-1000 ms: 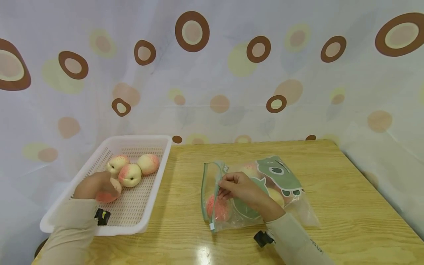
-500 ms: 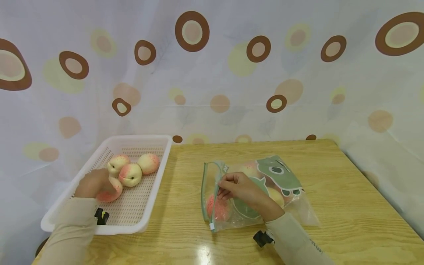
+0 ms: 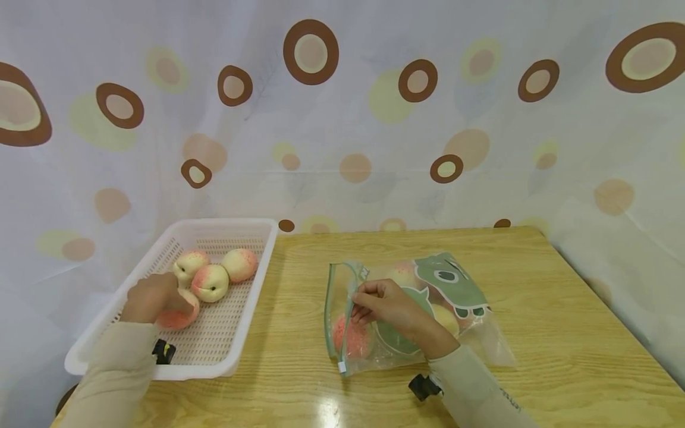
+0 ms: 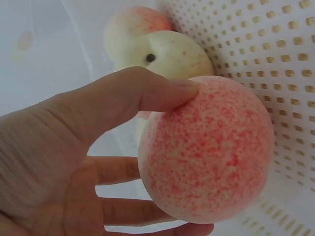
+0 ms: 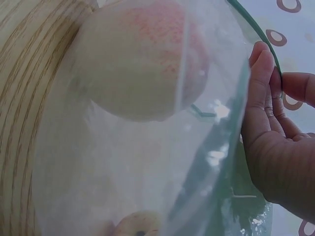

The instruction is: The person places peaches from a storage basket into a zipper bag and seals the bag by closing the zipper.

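Observation:
In the white basket (image 3: 235, 348), my left hand (image 3: 150, 297) grips a pink-speckled peach (image 4: 211, 152); in the left wrist view the thumb lies over its top and the fingers curl around the far side. Beside it in the basket sit three more peaches, the nearest a cream and pink peach (image 3: 210, 283). My right hand (image 3: 393, 306) pinches the green-edged rim of a clear zip bag (image 3: 497, 345) lying on the table, and its mouth faces left, parted. A pink peach (image 3: 353, 336) shows near that mouth, and several peaches lie deeper inside, partly hidden by the green cartoon print.
The wooden table (image 3: 289, 333) carries both basket and bag, with bare wood between them. A patterned curtain (image 3: 342, 119) hangs behind the table and along its sides. Small black cameras sit at both wrists.
My left hand and the peach it grips have shifted very slightly within the basket. The right hand keeps its pinch on the bag's rim and the bag stays in place.

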The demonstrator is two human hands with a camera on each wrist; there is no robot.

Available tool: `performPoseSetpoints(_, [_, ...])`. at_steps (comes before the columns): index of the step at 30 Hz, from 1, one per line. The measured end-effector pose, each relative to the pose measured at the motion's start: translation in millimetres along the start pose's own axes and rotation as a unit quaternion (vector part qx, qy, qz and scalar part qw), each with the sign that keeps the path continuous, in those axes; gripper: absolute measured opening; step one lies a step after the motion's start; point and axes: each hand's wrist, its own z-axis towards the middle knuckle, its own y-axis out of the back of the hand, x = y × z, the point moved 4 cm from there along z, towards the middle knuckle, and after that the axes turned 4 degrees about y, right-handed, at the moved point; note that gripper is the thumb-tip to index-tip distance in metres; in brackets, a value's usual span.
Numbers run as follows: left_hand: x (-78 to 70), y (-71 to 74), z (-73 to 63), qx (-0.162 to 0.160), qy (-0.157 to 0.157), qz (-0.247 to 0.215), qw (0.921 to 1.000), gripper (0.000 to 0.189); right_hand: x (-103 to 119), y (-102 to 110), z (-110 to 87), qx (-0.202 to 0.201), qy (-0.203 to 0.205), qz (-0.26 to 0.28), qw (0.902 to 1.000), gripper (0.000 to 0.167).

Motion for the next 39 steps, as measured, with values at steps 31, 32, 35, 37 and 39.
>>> performPoseSetpoints(31, [-130.0,35.4,-88.2,-0.244,-0.226,-0.114,0.9363,0.058,2.0,0.0,-0.7,-0.001,-0.004,-0.007,1.0000,0.023])
performPoseSetpoints(32, [-135.6,32.7,-90.8,-0.251,-0.236,-0.121,0.9311,0.058,1.9,0.1,-0.7,-0.002,-0.005,-0.006,1.0000,0.023])
performPoseSetpoints(35, [-150.7,22.0,-98.1,-0.266,-0.256,-0.143,0.9183,0.061,1.2,-0.1,-0.6,0.000,-0.004,-0.006,1.0000,0.022])
performPoseSetpoints(37, [-159.8,12.8,-101.5,-0.274,-0.265,-0.154,0.9116,0.066,0.6,-0.6,-0.5,0.001,-0.004,-0.005,1.0000,0.022])
performPoseSetpoints(39, [-168.8,2.1,-103.6,-0.274,-0.273,-0.168,0.9067,0.069,0.4,-1.1,-0.4,0.003,-0.003,-0.005,1.0000,0.022])
